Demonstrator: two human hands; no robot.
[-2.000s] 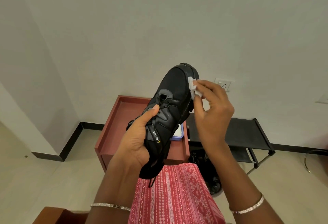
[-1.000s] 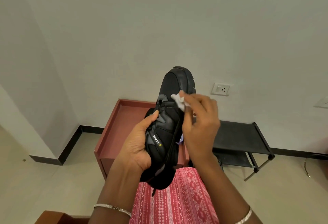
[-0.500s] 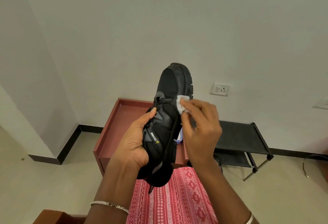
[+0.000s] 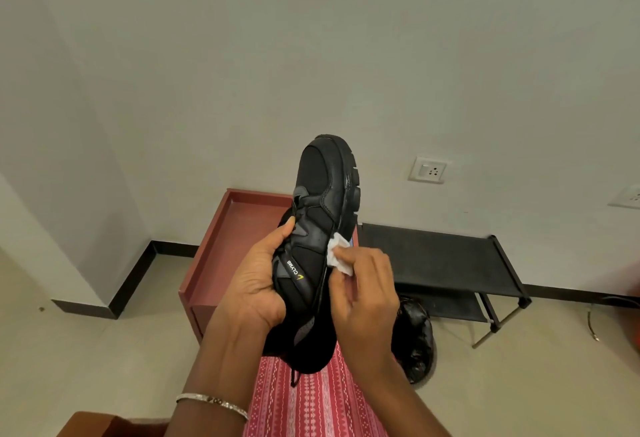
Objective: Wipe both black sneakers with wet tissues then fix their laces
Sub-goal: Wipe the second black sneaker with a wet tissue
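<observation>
One black sneaker (image 4: 320, 194) is held up in front of me, toe pointing away and up, its "CLYMB" label facing me. My left hand (image 4: 258, 277) grips it around the laced middle, thumb on top. My right hand (image 4: 363, 291) pinches a white wet tissue (image 4: 337, 254) against the sneaker's right side, just above the sole edge. A lace end hangs below the heel. The second sneaker is not in view.
A red-brown wooden tray table (image 4: 225, 246) stands behind the sneaker against the wall. To its right is a low black rack (image 4: 436, 263), with a black plastic bag (image 4: 414, 339) on the floor. My lap in red patterned cloth (image 4: 311, 405) is below.
My right hand has slid the tissue from the toe down along the sneaker's right side to the middle. My left hand keeps the same hold.
</observation>
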